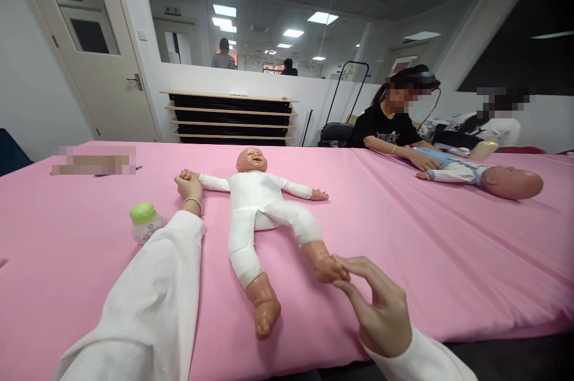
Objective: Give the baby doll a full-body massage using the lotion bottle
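Note:
A baby doll [256, 192] with a white cloth body lies on its back on the pink sheet, its head away from me and its legs spread. My left hand [190, 187], wearing a beaded bracelet, is closed around the doll's hand at the left, with that arm stretched out sideways. Between thumb and fingers, my right hand [384, 304] pinches the toes of the doll's foot [326, 262] on the right. The other foot [265, 311] rests free near the front. Beside my left forearm stands a white jar [146, 224] with a green lid, partly hidden by my sleeve.
Pink cloth [394, 237] with wrinkles covers the table. At the far right a co-worker [392, 112] has a hand on another doll [511, 182] in blue and white clothes. Another person [488, 124] sits behind. A blurred-out item [94, 161] lies at the far left.

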